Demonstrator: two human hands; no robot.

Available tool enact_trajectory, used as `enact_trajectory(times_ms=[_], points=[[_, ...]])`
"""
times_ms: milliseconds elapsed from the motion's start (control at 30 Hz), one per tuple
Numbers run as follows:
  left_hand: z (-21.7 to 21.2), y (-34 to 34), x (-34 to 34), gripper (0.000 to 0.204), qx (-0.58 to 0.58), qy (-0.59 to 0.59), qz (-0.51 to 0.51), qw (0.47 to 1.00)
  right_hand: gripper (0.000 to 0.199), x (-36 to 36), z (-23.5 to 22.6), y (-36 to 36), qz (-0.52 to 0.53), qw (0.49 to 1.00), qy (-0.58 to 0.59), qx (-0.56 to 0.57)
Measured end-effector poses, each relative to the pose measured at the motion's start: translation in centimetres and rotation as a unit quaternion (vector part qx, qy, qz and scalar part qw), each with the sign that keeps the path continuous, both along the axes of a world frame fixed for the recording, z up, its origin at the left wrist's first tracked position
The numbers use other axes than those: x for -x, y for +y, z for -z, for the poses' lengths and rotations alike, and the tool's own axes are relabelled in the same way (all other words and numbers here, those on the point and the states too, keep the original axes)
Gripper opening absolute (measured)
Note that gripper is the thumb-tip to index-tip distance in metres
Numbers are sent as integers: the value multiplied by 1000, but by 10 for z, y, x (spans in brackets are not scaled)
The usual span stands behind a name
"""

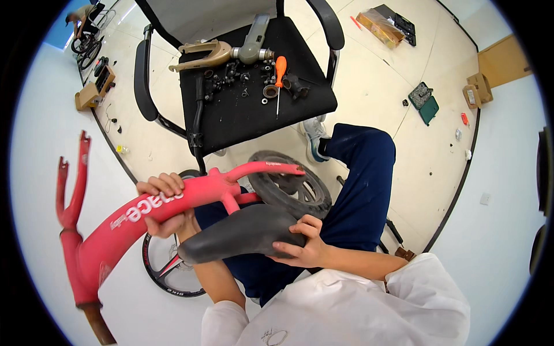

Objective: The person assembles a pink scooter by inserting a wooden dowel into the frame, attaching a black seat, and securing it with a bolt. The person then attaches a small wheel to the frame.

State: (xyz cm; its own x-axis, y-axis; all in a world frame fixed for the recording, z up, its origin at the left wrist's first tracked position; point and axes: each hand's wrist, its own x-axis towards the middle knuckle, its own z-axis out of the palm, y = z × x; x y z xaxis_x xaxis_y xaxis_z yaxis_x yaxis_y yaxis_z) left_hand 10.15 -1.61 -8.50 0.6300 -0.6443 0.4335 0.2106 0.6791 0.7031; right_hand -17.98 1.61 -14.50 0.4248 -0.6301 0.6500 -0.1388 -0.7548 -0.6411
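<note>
A pink balance-bike frame [115,225] lies across my lap, its fork end pointing left and up. My left hand [164,202] is wrapped around the frame's main tube. My right hand [300,242] grips the rear of a black saddle [242,233] that sits under the frame's seat post area. A small black wheel [288,184] rests on my knee just behind the frame's rear stays.
A black office chair [248,109] stands in front, holding an orange-handled screwdriver [279,72], bolts, washers, a beige fork part and a grey tool. Another wheel [167,265] lies on the floor by my left leg. Boxes and a green case [426,104] sit on the floor at right.
</note>
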Motion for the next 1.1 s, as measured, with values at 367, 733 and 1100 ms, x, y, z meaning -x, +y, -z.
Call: enact_trajectory(times_ms=[367, 733, 1100], points=[[84, -28, -20, 38, -57, 76, 0, 996, 43, 7, 1, -130, -103, 972, 146, -155], [100, -27, -39, 42, -104, 80, -24, 991, 36, -62, 34, -373, 64, 945, 280, -155], [105, -34, -58, 52, -155, -36, -16, 987, 50, -99, 61, -401, 93, 905, 306, -281]])
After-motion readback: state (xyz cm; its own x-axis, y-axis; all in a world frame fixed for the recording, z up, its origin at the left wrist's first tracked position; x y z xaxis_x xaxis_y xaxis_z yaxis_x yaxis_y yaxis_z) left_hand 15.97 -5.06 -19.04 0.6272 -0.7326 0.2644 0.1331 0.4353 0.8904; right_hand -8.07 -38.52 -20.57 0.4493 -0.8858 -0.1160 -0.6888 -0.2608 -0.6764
